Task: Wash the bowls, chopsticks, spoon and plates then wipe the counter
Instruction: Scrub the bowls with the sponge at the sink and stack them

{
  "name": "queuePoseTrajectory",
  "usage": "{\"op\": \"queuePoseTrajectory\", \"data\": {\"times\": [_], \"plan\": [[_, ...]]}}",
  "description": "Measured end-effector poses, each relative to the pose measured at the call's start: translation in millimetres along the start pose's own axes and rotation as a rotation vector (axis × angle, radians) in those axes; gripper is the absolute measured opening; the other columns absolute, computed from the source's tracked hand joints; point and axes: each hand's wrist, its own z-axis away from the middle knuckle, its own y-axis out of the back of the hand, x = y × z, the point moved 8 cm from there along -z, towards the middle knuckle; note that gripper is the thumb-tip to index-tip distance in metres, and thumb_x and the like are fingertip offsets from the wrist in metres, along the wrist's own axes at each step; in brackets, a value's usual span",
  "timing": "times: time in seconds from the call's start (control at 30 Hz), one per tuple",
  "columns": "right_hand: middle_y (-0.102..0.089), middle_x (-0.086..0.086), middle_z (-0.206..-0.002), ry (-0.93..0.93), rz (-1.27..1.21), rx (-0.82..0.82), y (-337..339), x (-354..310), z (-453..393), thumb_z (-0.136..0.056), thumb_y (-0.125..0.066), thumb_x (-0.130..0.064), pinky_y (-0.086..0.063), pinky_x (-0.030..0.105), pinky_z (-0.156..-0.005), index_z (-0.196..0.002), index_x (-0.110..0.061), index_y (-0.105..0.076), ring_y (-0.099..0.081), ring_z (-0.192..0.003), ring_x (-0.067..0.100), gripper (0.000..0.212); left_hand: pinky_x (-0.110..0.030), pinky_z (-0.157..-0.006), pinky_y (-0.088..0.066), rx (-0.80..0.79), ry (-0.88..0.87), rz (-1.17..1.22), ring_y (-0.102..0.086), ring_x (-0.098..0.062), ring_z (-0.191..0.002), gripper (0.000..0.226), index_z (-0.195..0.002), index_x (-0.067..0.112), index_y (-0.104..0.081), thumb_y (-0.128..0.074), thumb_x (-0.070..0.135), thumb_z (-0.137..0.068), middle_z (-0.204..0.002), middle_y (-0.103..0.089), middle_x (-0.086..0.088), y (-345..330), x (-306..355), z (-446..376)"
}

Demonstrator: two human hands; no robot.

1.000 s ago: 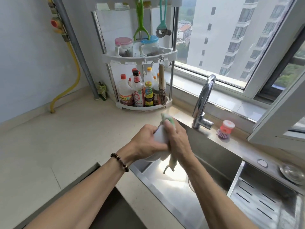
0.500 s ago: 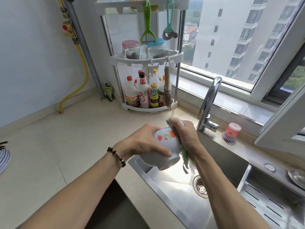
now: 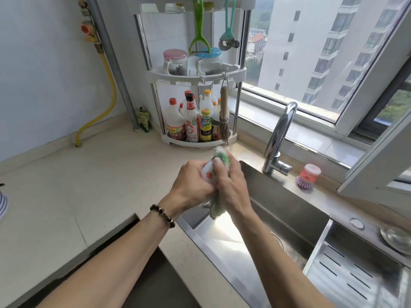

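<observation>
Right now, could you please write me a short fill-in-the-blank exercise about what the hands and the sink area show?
1. The left hand holds a white ____ with a red pattern above the sink.
2. The right hand presses a green and white ____ against it.
3. The wrist with the beaded bracelet is the ____ one.
4. The pink-topped dish brush stands to the right of the ____.

Missing words: bowl; cloth; left; faucet

The beige counter (image 3: pixel 89 185) bears a white corner rack (image 3: pixel 198 142) of bottles and a green packet (image 3: pixel 144 118).
</observation>
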Motion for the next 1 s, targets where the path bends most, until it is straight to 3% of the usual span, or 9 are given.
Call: {"op": "queuePoseTrajectory", "data": {"times": [0.13, 0.2, 0.3, 0.4, 0.47, 0.6, 0.77, 0.9, 1.0], "plan": [[-0.067, 0.021, -0.101, -0.306, -0.461, -0.019, 5.6, 22.7, -7.4, -0.096, -0.052, -0.055, -0.058, 0.049, -0.081, -0.103, -0.011, -0.063, -0.069, -0.085, 0.032, 0.047, -0.038, -0.065, -0.063, -0.064, -0.018, -0.048, -0.074, -0.023, -0.074, 0.025, -0.092, 0.004, -0.073, -0.087, 0.006, -0.071, -0.085, -0.074, -0.010, -9.1, 3.0, 8.6], [-0.066, 0.018, -0.110, -0.222, -0.382, -0.016, 2.3, 15.3, -7.1, -0.098, -0.050, -0.053, -0.057, 0.050, -0.089, -0.110, -0.022, -0.063, -0.069, -0.095, 0.028, 0.036, -0.041, -0.064, -0.063, -0.003, 0.017, -0.042, -0.074, -0.024, -0.073, 0.021, -0.088, 0.005, -0.073, -0.086, 0.008, -0.072, -0.081, -0.074, -0.009, -6.2, -4.7, 6.7], [-0.047, 0.002, -0.150, -0.036, 0.004, -0.113, -19.4, 12.3, 7.9, -0.091, -0.041, -0.065, -0.039, 0.042, -0.112, -0.130, -0.052, -0.047, -0.048, -0.135, 0.014, 0.041, -0.038, -0.056, -0.059, 0.057, 0.035, -0.129, -0.070, -0.027, -0.066, 0.011, -0.075, 0.009, -0.069, -0.080, 0.011, -0.077, -0.070, -0.072, -0.006, 2.3, -15.0, 1.4], [-0.066, 0.016, -0.110, -0.220, -0.301, -0.054, -4.8, 20.4, 0.2, -0.092, -0.047, -0.060, -0.054, 0.047, -0.089, -0.109, -0.019, -0.064, -0.068, -0.096, 0.026, 0.048, -0.040, -0.061, -0.062, -0.042, 0.004, -0.089, -0.073, -0.026, -0.069, 0.015, -0.082, 0.007, -0.072, -0.084, 0.007, -0.072, -0.076, -0.073, -0.009, -4.5, -7.0, 8.3], [-0.065, 0.014, -0.088, -0.278, -0.451, -0.016, 2.5, 22.7, -6.5, -0.099, -0.048, -0.049, -0.056, 0.044, -0.075, -0.092, -0.014, -0.063, -0.067, -0.077, 0.026, 0.039, -0.044, -0.066, -0.063, -0.071, 0.017, -0.019, -0.074, -0.027, -0.073, 0.022, -0.087, 0.005, -0.073, -0.087, 0.006, -0.071, -0.082, -0.074, -0.012, -7.2, -3.3, 10.5], [-0.061, 0.004, -0.119, -0.014, -0.095, -0.033, -5.0, 8.6, -0.2, -0.089, -0.052, -0.058, -0.055, 0.034, -0.088, -0.122, -0.035, -0.060, -0.064, -0.103, 0.017, 0.041, -0.056, -0.063, -0.059, -0.038, 0.021, 0.004, -0.071, -0.037, -0.073, 0.018, -0.076, 0.007, -0.072, -0.083, 0.014, -0.064, -0.075, -0.072, -0.014, -1.3, -3.5, 4.9], [-0.071, 0.014, -0.083, -0.412, -0.746, -0.104, 15.2, 24.8, -6.0, -0.098, -0.043, -0.053, -0.059, 0.035, -0.063, -0.085, -0.010, -0.076, -0.070, -0.071, 0.029, 0.056, -0.037, -0.068, -0.063, -0.241, -0.023, 0.155, -0.074, -0.026, -0.081, 0.025, -0.090, 0.002, -0.073, -0.086, -0.005, -0.070, -0.089, -0.074, -0.013, -10.3, 16.1, 12.0], [-0.070, 0.022, -0.087, -0.439, -0.644, -0.064, 29.9, 33.2, -10.0, -0.093, -0.048, -0.052, -0.058, 0.035, -0.061, -0.097, -0.005, -0.071, -0.069, -0.073, 0.035, 0.053, -0.034, -0.072, -0.062, -0.353, 0.054, 0.289, -0.073, -0.025, -0.090, 0.037, -0.090, 0.012, -0.074, -0.092, 0.007, -0.057, -0.093, -0.075, -0.006, -9.0, 9.0, 9.2], [-0.067, 0.022, -0.085, -0.350, -0.447, -0.003, 41.3, 25.9, -14.2, -0.075, -0.067, -0.052, -0.050, 0.042, -0.069, -0.087, -0.010, -0.073, -0.062, -0.076, 0.037, 0.044, -0.037, -0.079, -0.062, -0.488, 0.153, 0.128, -0.072, -0.025, -0.093, 0.042, -0.097, 0.012, -0.071, -0.092, 0.009, -0.061, -0.095, -0.075, -0.005, -14.2, 5.5, 5.6]]}}
